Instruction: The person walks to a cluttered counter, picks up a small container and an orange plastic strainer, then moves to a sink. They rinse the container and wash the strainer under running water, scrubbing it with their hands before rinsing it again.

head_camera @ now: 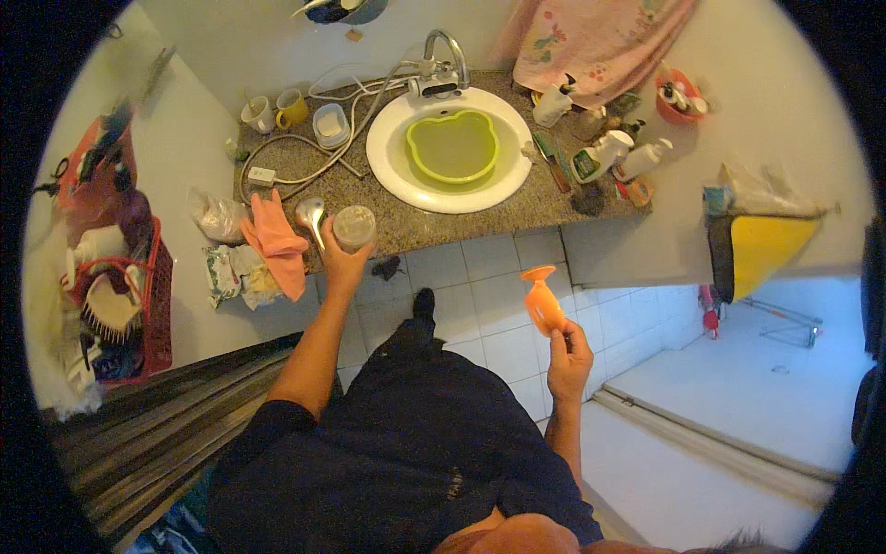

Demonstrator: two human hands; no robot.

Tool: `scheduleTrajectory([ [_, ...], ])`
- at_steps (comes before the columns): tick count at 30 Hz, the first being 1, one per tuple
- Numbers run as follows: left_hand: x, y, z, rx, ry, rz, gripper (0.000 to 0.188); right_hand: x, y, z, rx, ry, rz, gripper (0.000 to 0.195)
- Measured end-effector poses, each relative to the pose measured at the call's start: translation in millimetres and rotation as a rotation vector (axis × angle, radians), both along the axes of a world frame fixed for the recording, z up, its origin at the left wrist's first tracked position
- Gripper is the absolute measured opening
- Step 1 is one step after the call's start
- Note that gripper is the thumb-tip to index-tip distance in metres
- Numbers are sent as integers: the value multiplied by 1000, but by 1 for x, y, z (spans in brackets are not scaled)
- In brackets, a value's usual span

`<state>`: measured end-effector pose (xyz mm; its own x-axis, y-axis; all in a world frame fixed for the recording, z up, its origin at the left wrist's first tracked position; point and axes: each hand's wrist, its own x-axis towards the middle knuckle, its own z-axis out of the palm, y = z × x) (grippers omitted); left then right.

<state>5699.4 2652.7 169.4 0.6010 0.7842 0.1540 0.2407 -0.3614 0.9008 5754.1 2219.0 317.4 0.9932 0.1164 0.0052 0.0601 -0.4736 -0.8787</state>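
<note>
My left hand (344, 260) is closed around a round clear container (354, 227) at the front edge of the granite counter. A metal ladle or large spoon (313, 216) lies just left of it, beside orange rubber gloves (273, 239). My right hand (569, 353) holds an orange plastic cup-like thing with a flared foot (544, 305) by its lower end, above the tiled floor. Before me, a green-rimmed basin (453, 147) with what looks like water sits in the white oval sink (391, 183), under a curved metal faucet (446, 52).
Mugs (291, 108), a small plastic box (331, 126) and a looped cable with a plug (262, 176) lie left of the sink. Bottles (601, 156) and combs (557, 170) stand or lie at right. A red basket (160, 298) hangs or stands far left.
</note>
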Motion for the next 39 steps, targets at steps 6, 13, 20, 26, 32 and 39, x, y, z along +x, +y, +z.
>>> scheduleTrajectory([
  [6, 58, 14, -13, 35, 107, 115, 96, 92, 38, 20, -193, -162, 216, 13],
  [13, 90, 23, -37, 32, 161, 263, 96, 185, 63, 13, -164, -262, 427, 14],
  [20, 100, 9, -81, -57, 198, 361, 97, 271, 66, 13, -93, -323, 625, 18],
  [26, 104, -6, -78, 82, 177, 436, 107, 324, 65, 5, -47, -359, 743, 18],
  [32, 107, 11, -48, 214, 366, 376, 95, 348, 78, 5, -63, -349, 829, 19],
  [39, 151, 19, -4, 30, 449, 412, 80, 353, 85, -1, -141, -336, 735, 17],
])
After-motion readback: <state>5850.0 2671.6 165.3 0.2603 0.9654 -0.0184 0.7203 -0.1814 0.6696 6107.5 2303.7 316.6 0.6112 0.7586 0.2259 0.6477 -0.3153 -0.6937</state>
